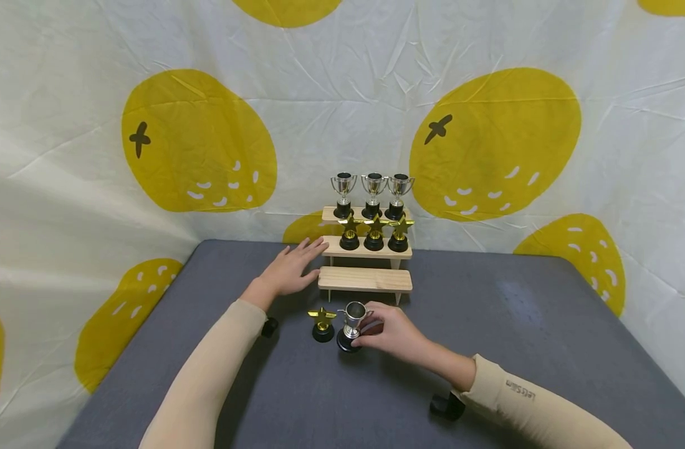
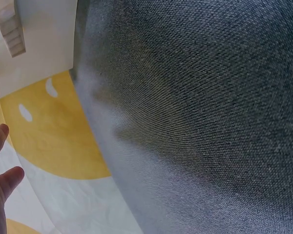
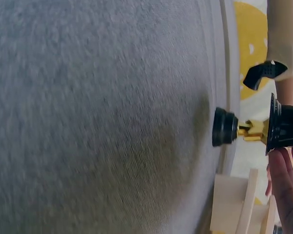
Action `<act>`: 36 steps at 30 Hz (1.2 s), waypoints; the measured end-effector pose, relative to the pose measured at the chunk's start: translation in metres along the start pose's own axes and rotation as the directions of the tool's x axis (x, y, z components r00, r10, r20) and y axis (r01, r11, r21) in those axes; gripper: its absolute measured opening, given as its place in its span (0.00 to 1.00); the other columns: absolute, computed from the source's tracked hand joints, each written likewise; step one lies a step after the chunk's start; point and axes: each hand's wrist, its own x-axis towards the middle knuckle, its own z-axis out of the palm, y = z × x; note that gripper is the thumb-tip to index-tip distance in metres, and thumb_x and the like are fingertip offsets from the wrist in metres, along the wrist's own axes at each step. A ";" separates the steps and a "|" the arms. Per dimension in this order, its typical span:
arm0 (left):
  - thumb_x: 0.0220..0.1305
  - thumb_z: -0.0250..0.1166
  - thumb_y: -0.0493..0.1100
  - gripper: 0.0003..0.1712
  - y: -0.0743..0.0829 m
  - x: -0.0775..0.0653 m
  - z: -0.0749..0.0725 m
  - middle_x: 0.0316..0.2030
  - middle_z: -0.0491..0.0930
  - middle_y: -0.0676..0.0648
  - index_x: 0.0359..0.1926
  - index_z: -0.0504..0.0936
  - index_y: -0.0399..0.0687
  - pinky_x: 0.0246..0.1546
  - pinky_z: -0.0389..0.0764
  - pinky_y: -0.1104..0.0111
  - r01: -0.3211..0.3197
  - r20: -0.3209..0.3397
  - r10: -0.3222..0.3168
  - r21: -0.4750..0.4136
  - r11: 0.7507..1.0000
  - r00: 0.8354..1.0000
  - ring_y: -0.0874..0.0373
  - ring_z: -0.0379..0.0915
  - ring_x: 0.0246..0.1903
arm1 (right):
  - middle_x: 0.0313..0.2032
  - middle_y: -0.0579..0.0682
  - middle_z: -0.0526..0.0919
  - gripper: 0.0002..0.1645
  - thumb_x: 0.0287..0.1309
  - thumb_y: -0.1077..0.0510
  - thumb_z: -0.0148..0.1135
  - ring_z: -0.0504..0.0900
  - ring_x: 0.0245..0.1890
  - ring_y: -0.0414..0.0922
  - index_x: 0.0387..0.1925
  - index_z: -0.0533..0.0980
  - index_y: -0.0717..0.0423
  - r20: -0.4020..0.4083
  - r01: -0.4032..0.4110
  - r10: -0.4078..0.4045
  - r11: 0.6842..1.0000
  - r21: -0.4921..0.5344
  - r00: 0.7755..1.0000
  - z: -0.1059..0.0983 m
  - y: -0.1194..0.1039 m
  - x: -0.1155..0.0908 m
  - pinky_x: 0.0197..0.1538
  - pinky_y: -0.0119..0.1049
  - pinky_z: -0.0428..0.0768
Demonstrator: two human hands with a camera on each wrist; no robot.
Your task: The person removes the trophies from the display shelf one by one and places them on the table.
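Observation:
My right hand (image 1: 397,333) pinches a small silver trophy cup (image 1: 353,319) with two handles and a black base. In the right wrist view that black base (image 3: 283,127) hangs above the table, the fingers curled against it. Just left of the cup stands a gold star trophy (image 1: 322,325) on its own black base. My left hand (image 1: 288,269) is spread at the left end of a three-tier wooden stand (image 1: 364,279), fingertips by the middle tier; whether they touch it I cannot tell. Left-hand fingers (image 2: 10,181) show partly in the left wrist view.
Three silver cups (image 1: 373,187) line the top tier. Three gold star trophies (image 1: 375,232) stand on the middle tier. A dark grey cloth covers the table (image 1: 516,349). Behind it hangs a white sheet (image 1: 342,93) with yellow fruit prints.

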 end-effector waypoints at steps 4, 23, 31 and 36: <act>0.78 0.54 0.53 0.38 0.000 0.000 0.001 0.81 0.48 0.52 0.83 0.53 0.57 0.70 0.51 0.35 -0.005 0.001 0.005 0.007 1.000 1.000 0.44 0.44 0.78 | 0.41 0.52 0.83 0.18 0.50 0.70 0.78 0.88 0.41 0.46 0.44 0.82 0.66 0.036 0.023 -0.024 0.999 0.042 0.999 0.009 0.001 0.000 0.45 0.39 0.86; 0.78 0.55 0.53 0.39 0.001 -0.002 -0.001 0.81 0.47 0.51 0.83 0.52 0.56 0.71 0.49 0.36 -0.005 0.010 0.004 0.001 1.000 1.000 0.44 0.43 0.79 | 0.40 0.49 0.83 0.19 0.47 0.70 0.80 0.85 0.39 0.33 0.42 0.82 0.64 0.187 0.123 -0.116 0.992 -0.031 0.976 0.051 -0.001 0.002 0.41 0.28 0.84; 0.78 0.55 0.54 0.39 0.000 -0.001 -0.002 0.81 0.47 0.52 0.83 0.52 0.56 0.71 0.51 0.35 -0.006 0.005 0.006 0.012 1.000 1.000 0.44 0.43 0.79 | 0.37 0.45 0.82 0.19 0.45 0.67 0.82 0.81 0.39 0.29 0.40 0.83 0.60 0.197 0.158 -0.134 0.981 -0.109 0.971 0.064 0.001 0.007 0.41 0.25 0.82; 0.78 0.55 0.54 0.39 0.000 -0.001 -0.001 0.81 0.47 0.51 0.83 0.52 0.56 0.71 0.50 0.35 -0.011 0.001 0.011 0.003 1.000 1.000 0.44 0.43 0.79 | 0.37 0.45 0.82 0.19 0.44 0.67 0.83 0.81 0.38 0.29 0.39 0.83 0.60 0.202 0.159 -0.132 0.979 -0.126 0.971 0.068 0.000 0.009 0.41 0.24 0.81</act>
